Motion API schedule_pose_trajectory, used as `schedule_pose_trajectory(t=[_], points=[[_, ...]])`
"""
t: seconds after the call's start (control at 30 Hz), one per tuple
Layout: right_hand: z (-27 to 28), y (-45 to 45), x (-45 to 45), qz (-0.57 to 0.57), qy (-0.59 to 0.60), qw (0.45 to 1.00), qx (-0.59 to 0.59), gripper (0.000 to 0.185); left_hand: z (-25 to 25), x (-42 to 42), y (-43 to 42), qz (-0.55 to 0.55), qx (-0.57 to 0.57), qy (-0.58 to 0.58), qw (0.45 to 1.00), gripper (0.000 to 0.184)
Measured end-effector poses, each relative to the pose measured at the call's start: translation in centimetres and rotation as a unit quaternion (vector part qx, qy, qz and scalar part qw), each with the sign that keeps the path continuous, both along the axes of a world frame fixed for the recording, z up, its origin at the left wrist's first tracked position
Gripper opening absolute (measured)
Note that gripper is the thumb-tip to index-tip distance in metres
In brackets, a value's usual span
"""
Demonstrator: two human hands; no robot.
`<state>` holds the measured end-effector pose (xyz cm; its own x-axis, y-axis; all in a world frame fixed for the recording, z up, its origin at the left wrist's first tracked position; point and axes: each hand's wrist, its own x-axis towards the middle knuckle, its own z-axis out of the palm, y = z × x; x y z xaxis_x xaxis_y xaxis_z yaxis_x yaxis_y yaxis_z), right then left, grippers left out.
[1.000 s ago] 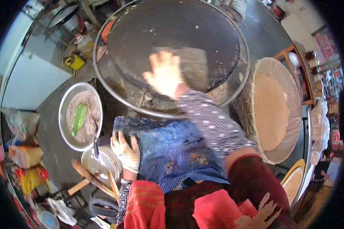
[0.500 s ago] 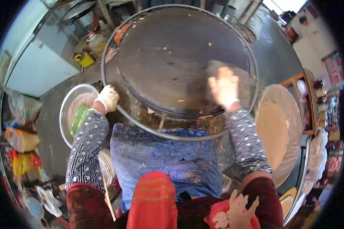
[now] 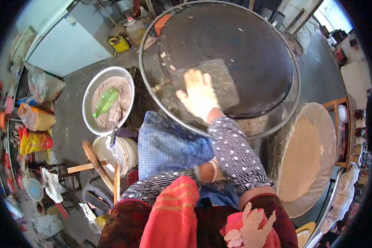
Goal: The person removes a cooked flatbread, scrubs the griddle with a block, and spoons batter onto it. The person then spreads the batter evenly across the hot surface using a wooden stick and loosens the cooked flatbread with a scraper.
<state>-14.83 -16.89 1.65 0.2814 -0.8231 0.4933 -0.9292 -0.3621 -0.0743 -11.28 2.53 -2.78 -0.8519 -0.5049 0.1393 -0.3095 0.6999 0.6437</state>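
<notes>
My right hand [image 3: 198, 93], in a pale glove, lies flat with fingers spread on a worn grey-brown square pad [image 3: 223, 82]. The pad rests on the near-left part of a large round dark griddle [image 3: 235, 53], overlapping its edge. A metal hoop [image 3: 295, 103] surrounds the griddle. Low in front of me, my left hand [image 3: 207, 171] is over the blue checked cloth [image 3: 169, 140]. My right forearm crosses in front of it and hides its fingers.
To the left stand a metal basin [image 3: 87, 111] of pinkish flour with a green plastic bottle [image 3: 106, 101], and a white bucket [image 3: 130, 153] beside a bundled-stick brush [image 3: 97, 163]. Thin round flatbreads [image 3: 299, 159] lie on plastic at the right. A red towel [image 3: 171, 215] hangs close.
My right hand has swept the pad from the griddle's right side to its near-left edge. My left hand has let go of the hoop and drawn back beneath my right forearm. The view has shifted.
</notes>
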Motion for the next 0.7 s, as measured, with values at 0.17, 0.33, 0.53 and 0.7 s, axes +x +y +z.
schedule_pose_trajectory(t=[0.17,0.33,0.53,0.7], points=[[1.4,3.7,-14.0,-0.189,0.068,0.975,0.094,0.054,7.4,8.3,-0.3,-0.015,0.014,-0.17,0.985,0.039],[-3.9,5.4,-23.7,-0.384,0.161,0.894,0.165,0.064,7.7,21.0,0.8,0.315,-0.003,-0.005,0.949,0.033],[3.3,1.2,-0.5,-0.03,-0.008,0.993,0.116,0.051,10.4,16.1,-2.1,0.34,-0.022,0.095,0.935,0.038],[0.2,-7.6,9.6,0.088,-0.021,0.987,0.13,0.072,12.8,14.1,-6.0,0.198,-0.161,0.079,0.964,0.045]])
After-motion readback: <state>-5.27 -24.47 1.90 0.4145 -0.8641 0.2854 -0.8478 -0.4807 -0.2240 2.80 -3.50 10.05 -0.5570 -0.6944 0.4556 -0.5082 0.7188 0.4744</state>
